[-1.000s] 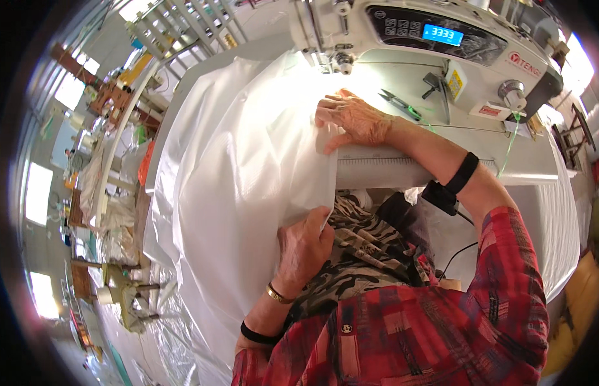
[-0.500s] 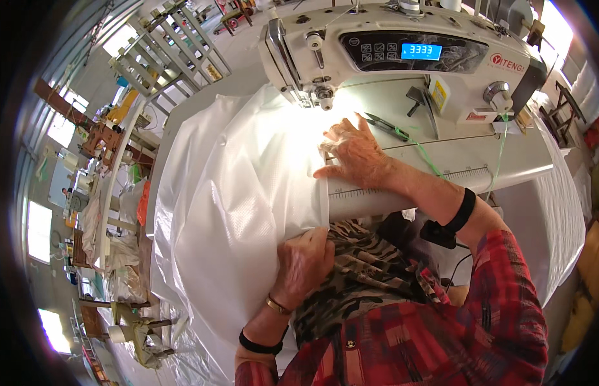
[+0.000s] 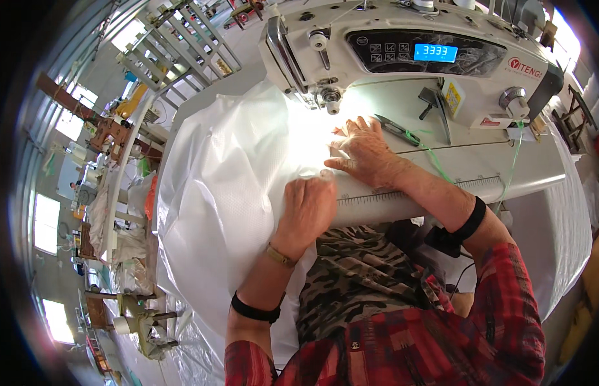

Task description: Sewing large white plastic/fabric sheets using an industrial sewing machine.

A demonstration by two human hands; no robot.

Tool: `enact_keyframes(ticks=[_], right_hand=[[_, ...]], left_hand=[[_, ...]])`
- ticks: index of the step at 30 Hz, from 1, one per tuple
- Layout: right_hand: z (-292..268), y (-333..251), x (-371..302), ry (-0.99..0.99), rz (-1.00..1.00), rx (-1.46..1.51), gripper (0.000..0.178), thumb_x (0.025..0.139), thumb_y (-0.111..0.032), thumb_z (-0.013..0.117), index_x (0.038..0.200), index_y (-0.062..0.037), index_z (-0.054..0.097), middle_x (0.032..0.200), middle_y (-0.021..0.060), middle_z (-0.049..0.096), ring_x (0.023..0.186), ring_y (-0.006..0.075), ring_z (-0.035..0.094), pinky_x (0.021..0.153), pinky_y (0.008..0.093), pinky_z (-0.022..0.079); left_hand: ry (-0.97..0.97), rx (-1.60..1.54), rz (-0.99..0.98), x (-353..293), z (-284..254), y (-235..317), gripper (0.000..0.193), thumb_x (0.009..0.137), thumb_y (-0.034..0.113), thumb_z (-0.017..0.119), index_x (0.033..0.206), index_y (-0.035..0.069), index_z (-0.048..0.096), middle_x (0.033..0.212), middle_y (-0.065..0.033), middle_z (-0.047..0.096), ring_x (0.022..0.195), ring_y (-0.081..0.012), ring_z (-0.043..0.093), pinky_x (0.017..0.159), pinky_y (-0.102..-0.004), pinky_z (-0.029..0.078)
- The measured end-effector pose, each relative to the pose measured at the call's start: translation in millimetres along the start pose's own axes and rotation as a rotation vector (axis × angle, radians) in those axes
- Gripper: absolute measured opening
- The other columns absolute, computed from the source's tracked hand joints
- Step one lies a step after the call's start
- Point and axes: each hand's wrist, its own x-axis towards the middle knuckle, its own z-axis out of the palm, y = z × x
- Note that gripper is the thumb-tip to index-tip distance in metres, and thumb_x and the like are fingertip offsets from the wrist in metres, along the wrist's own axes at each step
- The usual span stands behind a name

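Note:
White, glossy woven sheeting (image 3: 215, 186) is spread in folds across the left of the sewing table, its upper end in the bright glare under the head of a sewing machine (image 3: 293, 58). My left hand (image 3: 309, 204) is closed on the right edge of the sheeting, near the table's front edge. Just beyond it, my right hand (image 3: 364, 153) lies with fingers stretched out and thumb toward the left, pressing on the sheeting's edge beside the machine's needle area. Glare hides the needle, the presser foot and the seam.
Right of my right hand lie dark thread snips (image 3: 396, 130) with green thread (image 3: 434, 161). A black tool (image 3: 429, 103) rests by the machine body. A ruler scale (image 3: 370, 198) runs along the table's front. A grey metal rack (image 3: 183, 48) stands back left.
My left hand has moved forward along the sheeting's edge, close to my right hand. The sheeting has shifted forward with it. My right hand stays beside the needle area.

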Motion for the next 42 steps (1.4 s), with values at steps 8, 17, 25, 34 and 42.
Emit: enact_keyframes(ticks=[8,17,25,34,42], right_hand=[[10,10,9,0.028,0.054,-0.111,0.032,0.092,-0.027,0.049,0.115,-0.0116,0.066,0.122,0.0219,0.053,0.121,0.0362,0.044,0.102,0.0537,0.026],[16,22,9,0.153,0.015,0.019,0.027,0.092,-0.027,0.053,0.11,-0.0132,0.068,0.119,0.0175,0.054,0.117,0.0326,0.045,0.101,0.0478,0.028],[9,16,13,0.14,0.052,0.053,0.026,0.089,-0.024,0.059,0.111,-0.012,0.067,0.117,0.0183,0.056,0.118,0.0315,0.046,0.102,0.0484,0.029],[5,0,14,0.124,-0.039,-0.194,0.033,0.093,-0.032,0.055,0.115,-0.0087,0.064,0.125,0.0169,0.058,0.127,0.0305,0.047,0.106,0.0532,0.033],[-3,-4,19,-0.05,-0.036,-0.121,0.034,0.088,-0.031,0.058,0.113,-0.0083,0.062,0.125,0.0157,0.056,0.127,0.0299,0.046,0.107,0.0528,0.034]], left_hand=[[-0.34,-0.168,-0.206,62,13,-13,0.017,0.079,0.007,0.058,0.064,-0.001,0.06,0.067,-0.0214,0.062,0.07,-0.0384,0.063,0.07,-0.0469,0.047],[-0.213,-0.158,-0.466,42,9,3,0.015,0.083,0.014,0.061,0.079,0.002,0.07,0.072,-0.0207,0.064,0.067,-0.0359,0.063,0.066,-0.0456,0.048],[-0.115,-0.896,-0.719,37,18,-34,0.02,0.082,0.009,0.065,0.092,-0.007,0.07,0.067,-0.0045,0.063,0.059,-0.0076,0.054,0.055,-0.0234,0.042],[-0.035,-0.924,-0.667,43,22,-33,0.019,0.079,0.006,0.063,0.089,-0.008,0.07,0.055,0.0004,0.057,0.051,-0.0029,0.046,0.047,-0.0224,0.036],[-0.123,-0.688,-0.563,44,7,-20,0.021,0.081,0.013,0.062,0.092,-0.002,0.071,0.055,-0.0121,0.059,0.045,-0.0212,0.052,0.05,-0.0344,0.043]])
